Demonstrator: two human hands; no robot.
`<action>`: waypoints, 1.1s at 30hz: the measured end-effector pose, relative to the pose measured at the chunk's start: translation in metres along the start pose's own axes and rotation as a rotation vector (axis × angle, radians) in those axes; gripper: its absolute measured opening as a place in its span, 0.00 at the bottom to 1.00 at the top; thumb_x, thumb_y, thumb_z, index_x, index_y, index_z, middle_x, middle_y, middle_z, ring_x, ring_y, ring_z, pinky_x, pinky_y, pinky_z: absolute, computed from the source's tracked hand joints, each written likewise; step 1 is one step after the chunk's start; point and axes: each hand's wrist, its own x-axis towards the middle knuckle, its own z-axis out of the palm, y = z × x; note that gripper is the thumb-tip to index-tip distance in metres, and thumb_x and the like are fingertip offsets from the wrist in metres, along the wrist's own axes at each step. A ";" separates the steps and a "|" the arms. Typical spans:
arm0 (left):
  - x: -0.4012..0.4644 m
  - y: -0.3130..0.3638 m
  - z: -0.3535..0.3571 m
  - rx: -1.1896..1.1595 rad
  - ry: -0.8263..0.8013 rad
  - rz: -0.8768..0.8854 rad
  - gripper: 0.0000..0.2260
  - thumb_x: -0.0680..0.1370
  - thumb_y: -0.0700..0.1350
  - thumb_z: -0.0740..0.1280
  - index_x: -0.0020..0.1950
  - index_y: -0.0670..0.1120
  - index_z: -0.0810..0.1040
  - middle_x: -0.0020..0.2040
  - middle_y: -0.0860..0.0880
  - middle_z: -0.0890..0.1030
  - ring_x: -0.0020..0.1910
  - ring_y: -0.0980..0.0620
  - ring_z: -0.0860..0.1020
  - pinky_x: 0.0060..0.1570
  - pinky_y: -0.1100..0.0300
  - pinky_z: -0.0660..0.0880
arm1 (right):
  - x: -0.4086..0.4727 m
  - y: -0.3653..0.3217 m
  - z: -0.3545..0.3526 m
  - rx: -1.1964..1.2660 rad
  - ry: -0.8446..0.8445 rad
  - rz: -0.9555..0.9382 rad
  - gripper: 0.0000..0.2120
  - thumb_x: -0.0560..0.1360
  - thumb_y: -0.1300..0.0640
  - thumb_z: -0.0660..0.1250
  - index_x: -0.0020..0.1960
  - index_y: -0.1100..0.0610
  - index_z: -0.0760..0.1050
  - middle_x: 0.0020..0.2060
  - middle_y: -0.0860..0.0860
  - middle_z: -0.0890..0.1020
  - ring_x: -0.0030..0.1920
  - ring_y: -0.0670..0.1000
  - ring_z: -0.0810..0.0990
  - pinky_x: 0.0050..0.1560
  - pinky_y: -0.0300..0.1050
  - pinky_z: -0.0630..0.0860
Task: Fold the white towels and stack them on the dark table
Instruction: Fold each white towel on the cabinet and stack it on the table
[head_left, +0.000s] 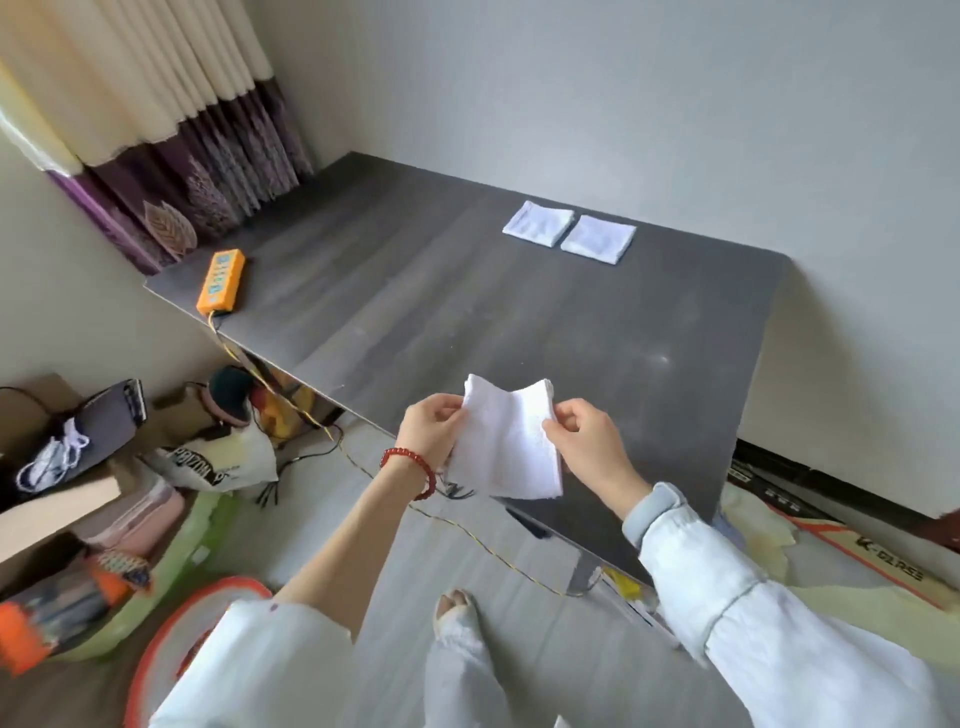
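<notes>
The left hand pinches one side of a white towel, and the right hand pinches the other side. The towel hangs between them, over the near edge of the dark table. If one pinch slips, the towel could drop to the floor. Two folded towels lie far past the hands. The fingertips behind the cloth are hidden.

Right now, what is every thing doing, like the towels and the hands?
Held white towel: partly folded, hanging in the air over the table's near edge.
Left hand: pinching the towel's left edge.
Right hand: pinching the towel's right edge.
Two folded towels: flat, side by side, not stacked.
Dark table: holding the folded towels.
Orange power strip: lying flat on the table's corner.
</notes>
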 end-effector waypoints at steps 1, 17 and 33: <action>0.031 0.005 -0.010 0.010 -0.013 0.004 0.05 0.74 0.40 0.64 0.47 0.46 0.79 0.38 0.51 0.80 0.36 0.54 0.76 0.36 0.61 0.74 | 0.026 -0.011 0.009 0.028 0.004 0.031 0.03 0.73 0.58 0.65 0.46 0.56 0.73 0.39 0.48 0.78 0.44 0.53 0.77 0.47 0.50 0.75; 0.409 0.123 0.024 0.092 -0.241 0.105 0.05 0.75 0.44 0.65 0.49 0.48 0.78 0.44 0.51 0.80 0.44 0.52 0.78 0.44 0.62 0.72 | 0.365 -0.067 0.012 0.122 0.271 0.175 0.03 0.74 0.59 0.63 0.47 0.56 0.74 0.42 0.49 0.80 0.45 0.52 0.79 0.50 0.54 0.77; 0.625 0.116 0.121 0.119 -0.211 0.050 0.06 0.76 0.45 0.64 0.50 0.49 0.79 0.45 0.53 0.80 0.45 0.53 0.77 0.46 0.60 0.74 | 0.587 -0.006 0.001 -0.009 0.380 0.256 0.06 0.75 0.58 0.61 0.41 0.59 0.73 0.32 0.45 0.72 0.40 0.53 0.74 0.45 0.53 0.77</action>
